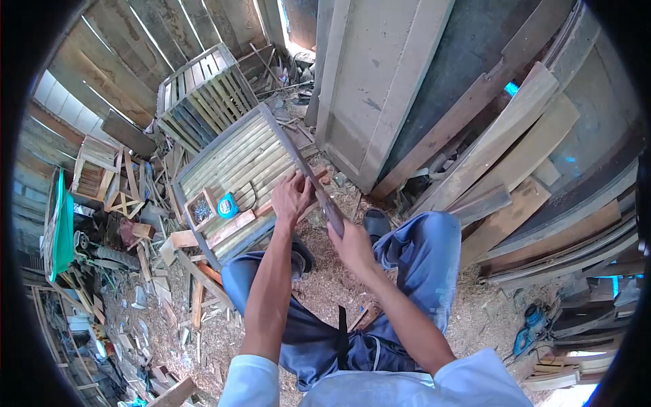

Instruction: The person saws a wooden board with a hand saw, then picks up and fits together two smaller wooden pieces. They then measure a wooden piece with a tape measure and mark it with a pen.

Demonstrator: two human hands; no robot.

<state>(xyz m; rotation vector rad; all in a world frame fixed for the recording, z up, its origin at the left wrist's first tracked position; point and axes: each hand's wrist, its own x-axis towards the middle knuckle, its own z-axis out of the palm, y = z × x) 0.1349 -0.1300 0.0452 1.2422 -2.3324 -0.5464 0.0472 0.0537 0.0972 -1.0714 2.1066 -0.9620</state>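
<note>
In the head view, my right hand [352, 245] is wrapped round the dark handle of a saw [329, 205], whose narrow end reaches up toward the slatted wooden frame. My left hand [292, 198] presses with bent fingers on a wooden strip [234, 227] lying across the slatted frame [234, 159]. On the frame beside the strip sit a blue tape measure [228, 205] and a small wooden box [201, 209] of nails. A thin dark curved item [254, 195] lies near the tape. The saw's blade is hard to make out.
A slatted crate [203, 98] stands behind the frame. Boards [502, 142] and a panel door [366, 81] lean at the right. Wood scraps [159, 285] litter the left floor. A blue power tool [530, 329] lies at the lower right. My knees flank the work.
</note>
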